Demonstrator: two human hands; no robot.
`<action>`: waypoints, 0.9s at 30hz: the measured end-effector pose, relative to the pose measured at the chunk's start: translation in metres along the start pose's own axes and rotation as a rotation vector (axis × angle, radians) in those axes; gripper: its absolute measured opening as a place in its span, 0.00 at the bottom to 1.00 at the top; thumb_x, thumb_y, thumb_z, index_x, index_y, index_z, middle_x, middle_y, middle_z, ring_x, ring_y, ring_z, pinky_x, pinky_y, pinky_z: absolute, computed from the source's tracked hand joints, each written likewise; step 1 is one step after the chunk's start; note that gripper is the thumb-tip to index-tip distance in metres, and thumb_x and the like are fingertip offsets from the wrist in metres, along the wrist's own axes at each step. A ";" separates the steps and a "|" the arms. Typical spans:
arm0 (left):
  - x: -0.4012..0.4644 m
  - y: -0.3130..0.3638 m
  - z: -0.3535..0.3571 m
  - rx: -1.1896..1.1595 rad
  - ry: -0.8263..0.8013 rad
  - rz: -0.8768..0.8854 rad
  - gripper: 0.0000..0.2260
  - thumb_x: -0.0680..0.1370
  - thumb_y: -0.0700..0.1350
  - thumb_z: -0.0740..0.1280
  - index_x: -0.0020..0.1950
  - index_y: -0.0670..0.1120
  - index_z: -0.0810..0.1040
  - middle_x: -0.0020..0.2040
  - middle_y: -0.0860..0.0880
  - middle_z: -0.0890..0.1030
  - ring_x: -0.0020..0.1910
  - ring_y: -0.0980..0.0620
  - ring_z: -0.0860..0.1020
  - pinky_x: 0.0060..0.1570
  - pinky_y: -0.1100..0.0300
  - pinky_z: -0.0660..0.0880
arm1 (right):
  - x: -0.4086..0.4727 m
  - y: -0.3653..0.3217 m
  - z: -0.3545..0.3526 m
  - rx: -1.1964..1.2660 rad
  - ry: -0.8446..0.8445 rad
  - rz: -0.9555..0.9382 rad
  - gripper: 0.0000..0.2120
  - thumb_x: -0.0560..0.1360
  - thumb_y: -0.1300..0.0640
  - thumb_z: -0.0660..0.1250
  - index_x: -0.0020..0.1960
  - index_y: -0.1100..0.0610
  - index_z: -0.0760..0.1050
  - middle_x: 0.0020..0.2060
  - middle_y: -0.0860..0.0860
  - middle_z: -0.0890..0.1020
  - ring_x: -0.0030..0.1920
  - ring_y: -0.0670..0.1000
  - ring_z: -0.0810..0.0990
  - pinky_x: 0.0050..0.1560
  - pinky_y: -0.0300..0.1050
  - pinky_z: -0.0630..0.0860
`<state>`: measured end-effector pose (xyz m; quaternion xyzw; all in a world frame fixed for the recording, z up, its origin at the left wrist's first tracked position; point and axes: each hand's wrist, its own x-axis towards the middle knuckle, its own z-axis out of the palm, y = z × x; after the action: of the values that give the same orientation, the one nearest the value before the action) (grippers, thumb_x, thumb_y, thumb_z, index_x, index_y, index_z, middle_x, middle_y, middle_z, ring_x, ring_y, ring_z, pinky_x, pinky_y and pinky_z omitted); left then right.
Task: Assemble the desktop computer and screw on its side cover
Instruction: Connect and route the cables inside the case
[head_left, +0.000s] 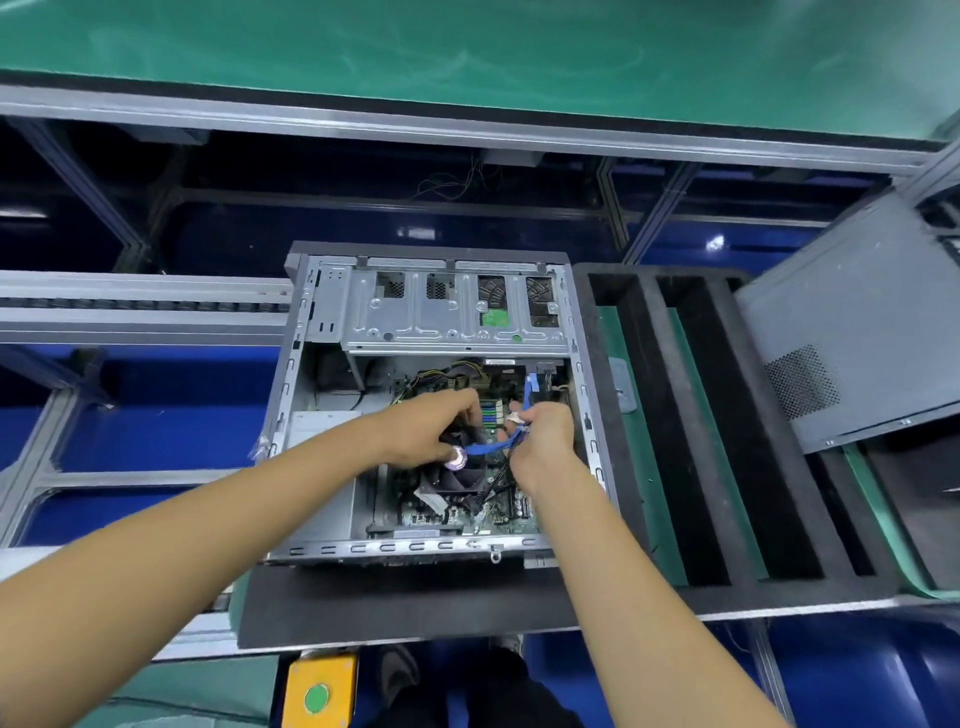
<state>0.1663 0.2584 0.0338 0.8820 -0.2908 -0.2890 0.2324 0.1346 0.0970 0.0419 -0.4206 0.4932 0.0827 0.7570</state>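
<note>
An open desktop computer case (332, 548) lies on its side on a black foam pad, with its motherboard (498, 514) and black CPU fan (457, 480) exposed. Both my hands are inside it. My left hand (431, 428) reaches over the fan with fingers curled down near the memory slots; what it holds is hidden. My right hand (543, 441) grips a blue flat cable (485, 449) together with thin black wires. The grey side cover (841, 322) leans at the right, off the case.
A black foam tray (691, 415) with long slots sits right of the case on a green mat. Metal conveyor rails (130, 306) run at the left. A yellow box with a green button (318, 696) sits below the bench edge.
</note>
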 end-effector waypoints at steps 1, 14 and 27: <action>0.001 -0.003 -0.002 0.007 0.042 0.020 0.11 0.78 0.43 0.73 0.58 0.49 0.75 0.57 0.52 0.78 0.58 0.50 0.76 0.60 0.51 0.73 | -0.003 -0.002 -0.001 -0.088 -0.034 0.007 0.11 0.80 0.70 0.51 0.53 0.64 0.71 0.39 0.54 0.73 0.32 0.51 0.66 0.36 0.44 0.66; -0.007 0.005 -0.002 -0.761 -0.072 -0.209 0.15 0.76 0.55 0.61 0.54 0.46 0.64 0.50 0.41 0.80 0.41 0.47 0.81 0.40 0.52 0.77 | -0.005 -0.012 -0.008 -0.049 -0.251 0.087 0.21 0.77 0.75 0.48 0.65 0.63 0.69 0.52 0.60 0.76 0.52 0.57 0.76 0.45 0.56 0.77; -0.024 -0.003 -0.023 -0.492 -0.291 0.111 0.02 0.83 0.38 0.65 0.51 0.41 0.78 0.43 0.44 0.83 0.46 0.53 0.81 0.49 0.54 0.78 | -0.008 -0.011 -0.011 -0.184 -0.428 0.088 0.16 0.68 0.65 0.55 0.55 0.60 0.69 0.59 0.61 0.82 0.57 0.58 0.79 0.58 0.59 0.75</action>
<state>0.1664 0.2811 0.0576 0.7312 -0.2900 -0.4610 0.4108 0.1290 0.0841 0.0525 -0.4387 0.3300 0.2475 0.7984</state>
